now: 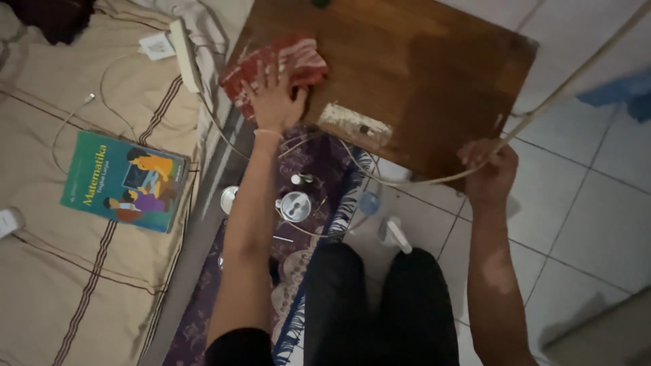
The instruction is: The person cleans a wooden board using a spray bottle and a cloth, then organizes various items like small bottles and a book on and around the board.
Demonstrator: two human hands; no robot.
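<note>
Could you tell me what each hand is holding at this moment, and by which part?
The right hand grips a pale cable partway along its length. The left hand lies flat on a red cloth on the wooden table, pressing rather than gripping it.

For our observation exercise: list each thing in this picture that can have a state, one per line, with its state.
Left hand: open, fingers spread, pressed flat on the red cloth.
Right hand: closed around the cable.
Red cloth: crumpled, lying on the wooden table.
Cable: drawn taut past the table edge.
Green textbook: closed, flat on the mattress.
</note>
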